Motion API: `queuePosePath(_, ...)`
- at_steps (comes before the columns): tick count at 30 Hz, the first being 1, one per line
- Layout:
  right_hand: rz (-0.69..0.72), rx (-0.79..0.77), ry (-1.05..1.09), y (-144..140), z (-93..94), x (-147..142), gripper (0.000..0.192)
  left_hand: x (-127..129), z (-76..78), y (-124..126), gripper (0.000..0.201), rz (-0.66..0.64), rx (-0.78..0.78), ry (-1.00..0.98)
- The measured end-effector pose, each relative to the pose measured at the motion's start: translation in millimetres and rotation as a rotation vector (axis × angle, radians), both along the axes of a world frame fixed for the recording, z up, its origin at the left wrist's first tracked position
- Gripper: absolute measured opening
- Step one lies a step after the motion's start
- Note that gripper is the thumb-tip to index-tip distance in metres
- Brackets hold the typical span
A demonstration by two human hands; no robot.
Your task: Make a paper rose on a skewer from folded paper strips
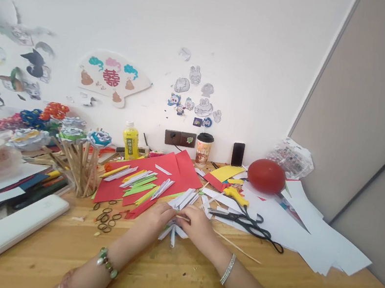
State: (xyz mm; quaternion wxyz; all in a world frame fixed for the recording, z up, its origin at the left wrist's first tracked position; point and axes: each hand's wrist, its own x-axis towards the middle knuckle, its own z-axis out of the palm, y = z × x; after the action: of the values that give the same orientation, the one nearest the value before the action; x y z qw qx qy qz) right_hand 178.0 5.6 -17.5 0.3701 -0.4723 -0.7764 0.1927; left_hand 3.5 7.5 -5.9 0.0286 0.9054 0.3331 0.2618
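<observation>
Close together at the middle of the table, my left hand (160,218) and my right hand (196,226) pinch a bunch of folded white paper strips (186,198) from both sides. The strips fan out above and below my closed fingers. Something thin and pale shows between the fingertips; I cannot make out whether it is a band or a stick. Folded strips in white, green and yellow (143,186) lie on red paper (188,168) just beyond. Several rubber bands (104,218) are scattered left of my left hand. A thin wooden stick (239,248) lies right of my right hand.
Black-handled scissors (256,225) and a yellow-handled tool (236,195) lie to the right, on white paper sheets (331,243). Behind stand a lidded cup (203,150), a yellow bottle (130,142), a phone (238,154) and a red balloon (266,176). A white device (9,231) lies left.
</observation>
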Motion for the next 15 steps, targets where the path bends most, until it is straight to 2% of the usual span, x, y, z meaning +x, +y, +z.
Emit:
queuePosePath(5, 0.007, 0.134, -0.051, 2, -9.1, 0, 0.01, 2, 2.7, -1, 0.028, -0.015, 0.007, 0.046)
queuePosePath(15, -0.025, 0.425, -0.301, 8, -22.3, 1, 0.013, 2, 12.4, -5, 0.024, -0.015, -0.035, 0.043)
